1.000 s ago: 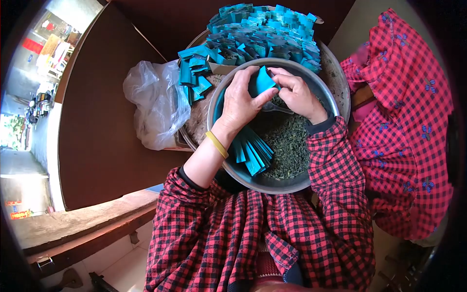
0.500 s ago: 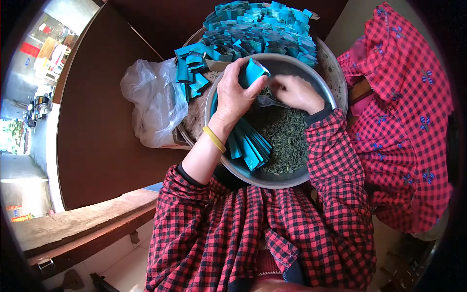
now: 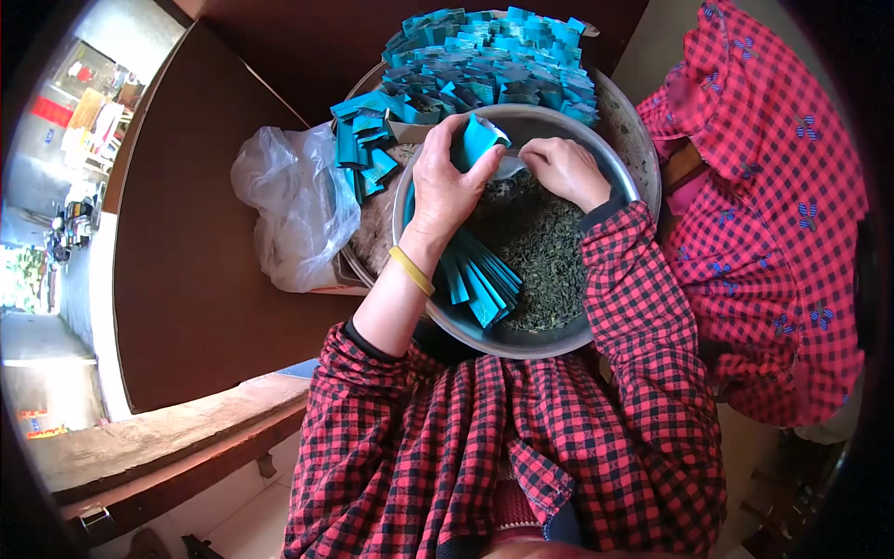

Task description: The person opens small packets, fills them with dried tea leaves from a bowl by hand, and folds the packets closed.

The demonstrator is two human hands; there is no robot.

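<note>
A small, glossy teal packet [image 3: 480, 138] is clamped by thumb and fingers in the left hand [image 3: 441, 179], just left of the right hand [image 3: 566, 170], pale-edged end turned that way, while whether the right's bunched fingers grip the translucent, scoop-like piece [image 3: 509, 169] between cannot be told.

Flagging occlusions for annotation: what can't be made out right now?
Head view, all items:
Fill level inside the blue packet in the left hand: its walls hide it.
Whether the right hand holds the pale scoop: its own back covers any contact.
Any printing on the packed packets: too small.
Contents of the plastic bag, if any: clouded by crumpled film.
</note>
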